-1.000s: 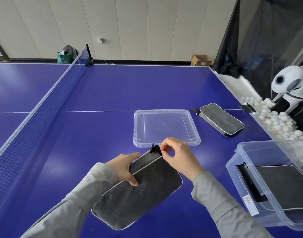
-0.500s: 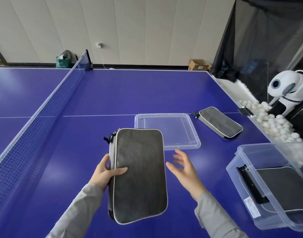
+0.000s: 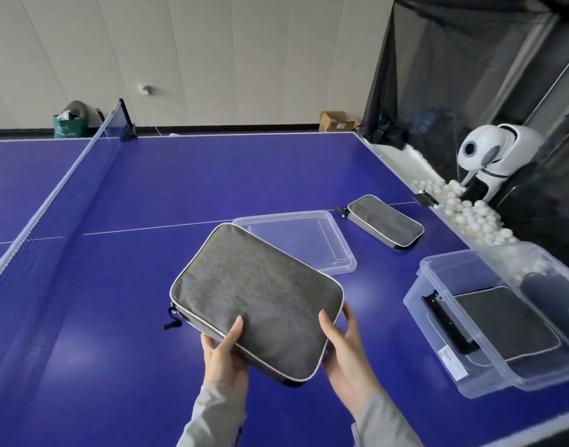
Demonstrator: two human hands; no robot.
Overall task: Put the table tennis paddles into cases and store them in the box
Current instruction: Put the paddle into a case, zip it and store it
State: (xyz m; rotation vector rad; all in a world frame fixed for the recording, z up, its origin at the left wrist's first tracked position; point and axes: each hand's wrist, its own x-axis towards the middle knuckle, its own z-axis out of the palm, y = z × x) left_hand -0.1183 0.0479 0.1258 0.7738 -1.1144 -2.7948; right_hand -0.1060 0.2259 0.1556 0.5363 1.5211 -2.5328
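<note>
Above blue table (image 3: 212,175) (netted): held case (image 3: 257,298)

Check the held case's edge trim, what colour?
White piping around the grey case, clearest in the head view.

Blue table (image 3: 186,175), crossed by a thin white line and spanned at left by a net (image 3: 60,191). Lying flat near the middle: clear lid (image 3: 309,243). Resting just right of the lid, apart from it: grey case (image 3: 386,222), zip pull pointing toward the lid. Sitting at the right, near the table's edge: clear box (image 3: 444,317). Clamped on the far right edge: small black clip (image 3: 424,199).
</note>
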